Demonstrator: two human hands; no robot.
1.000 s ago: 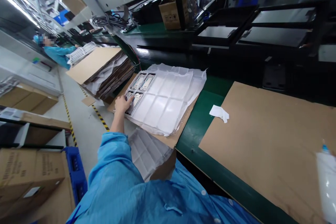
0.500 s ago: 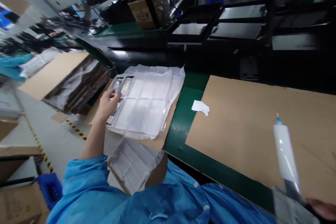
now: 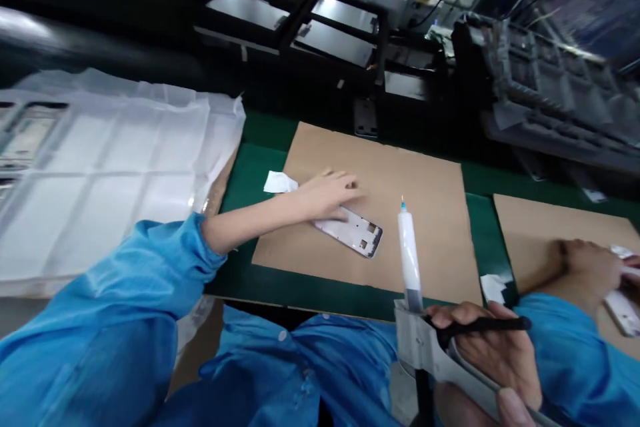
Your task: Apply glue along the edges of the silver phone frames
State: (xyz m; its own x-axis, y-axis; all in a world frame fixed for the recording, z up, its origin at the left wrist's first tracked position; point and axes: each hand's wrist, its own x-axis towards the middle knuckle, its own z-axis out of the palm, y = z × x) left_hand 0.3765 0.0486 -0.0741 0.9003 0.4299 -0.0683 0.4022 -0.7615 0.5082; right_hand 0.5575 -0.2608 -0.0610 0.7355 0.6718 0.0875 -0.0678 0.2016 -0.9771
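The phone housing (image 3: 356, 235) lies placed on cardboard (image 3: 440, 227) beneath the left hand (image 3: 324, 197), whose hold I cannot tell, while the right hand (image 3: 503, 361) grasps a syringe gun (image 3: 416, 341), its needle (image 3: 403, 201) apart and seemingly not yet applied

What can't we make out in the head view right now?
All in the head view:
Phone frame: one end hidden under the left hand.
Left hand's grip: fingers blurred, so pinching or just touching is unclear.
Syringe outlet: too small to tell if anything is coming out.
Dispenser gun in the right hand: rear cut off by bottom edge.
White tray: cut off by left edge.
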